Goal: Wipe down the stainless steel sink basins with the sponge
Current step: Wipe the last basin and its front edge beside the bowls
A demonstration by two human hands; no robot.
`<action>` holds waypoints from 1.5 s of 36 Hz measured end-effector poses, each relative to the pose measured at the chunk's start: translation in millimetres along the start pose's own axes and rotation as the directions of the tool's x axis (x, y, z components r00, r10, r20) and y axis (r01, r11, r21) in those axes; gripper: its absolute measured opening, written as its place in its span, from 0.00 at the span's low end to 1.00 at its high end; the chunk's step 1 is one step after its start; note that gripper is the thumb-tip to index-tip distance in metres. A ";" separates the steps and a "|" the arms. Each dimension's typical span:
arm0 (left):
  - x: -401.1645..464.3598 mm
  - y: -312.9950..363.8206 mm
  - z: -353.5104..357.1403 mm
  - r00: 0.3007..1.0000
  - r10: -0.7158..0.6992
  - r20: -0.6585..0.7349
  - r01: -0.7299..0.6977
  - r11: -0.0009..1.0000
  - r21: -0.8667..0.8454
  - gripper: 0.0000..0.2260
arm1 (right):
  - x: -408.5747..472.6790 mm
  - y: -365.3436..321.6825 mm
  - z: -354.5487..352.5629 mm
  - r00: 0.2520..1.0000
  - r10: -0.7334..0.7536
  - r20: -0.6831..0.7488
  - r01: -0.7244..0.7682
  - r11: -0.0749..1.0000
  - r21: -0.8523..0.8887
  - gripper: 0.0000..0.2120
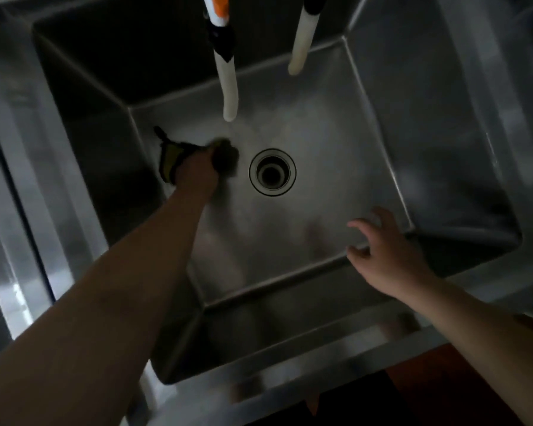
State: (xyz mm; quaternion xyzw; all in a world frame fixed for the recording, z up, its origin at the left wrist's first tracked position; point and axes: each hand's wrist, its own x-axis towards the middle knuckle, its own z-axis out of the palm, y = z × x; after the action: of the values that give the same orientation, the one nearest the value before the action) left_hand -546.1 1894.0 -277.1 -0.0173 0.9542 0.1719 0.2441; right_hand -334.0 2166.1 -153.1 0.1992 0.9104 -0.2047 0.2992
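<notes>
I look down into a deep stainless steel sink basin [320,186] with a round drain [272,172] in the middle of its floor. My left hand [197,172] reaches down to the basin floor, left of the drain, and grips a yellow and dark sponge [170,158] that is blurred and pressed against the steel. My right hand [382,250] hovers over the near right part of the basin with its fingers spread and nothing in it.
Two white hoses [228,87] [300,47] hang down from the top edge over the back of the basin, the left one with black and orange bands. A steel divider [22,167] runs along the left. The basin's front rim [290,367] is near me.
</notes>
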 end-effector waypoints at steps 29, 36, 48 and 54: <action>83.5 20.2 7.4 0.965 -0.170 0.198 0.156 0.984 0.083 0.31 | 26.0 18.9 -12.6 0.958 -0.113 0.265 0.168 0.967 -0.194 0.22; 84.6 70.5 46.5 0.993 -0.007 0.121 -0.009 0.990 0.138 0.29 | 20.3 32.4 -25.5 0.971 -0.168 0.171 0.216 0.925 -0.314 0.24; -49.8 157.7 160.6 0.540 0.636 0.552 -0.841 0.379 0.386 0.24 | 36.0 87.6 -100.0 0.927 -0.366 -0.085 0.240 0.751 -0.616 0.26; -25.5 163.4 141.2 0.679 0.616 0.400 -0.734 0.556 0.391 0.23 | 48.2 123.0 -132.4 0.853 -0.489 -0.183 0.212 0.644 -0.735 0.32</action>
State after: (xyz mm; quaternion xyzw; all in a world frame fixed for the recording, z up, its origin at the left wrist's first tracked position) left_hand -477.8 2093.9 -328.8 0.4376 0.8619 -0.0126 0.2560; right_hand -371.4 2345.8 -116.9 -0.0763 0.9792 0.1356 0.1304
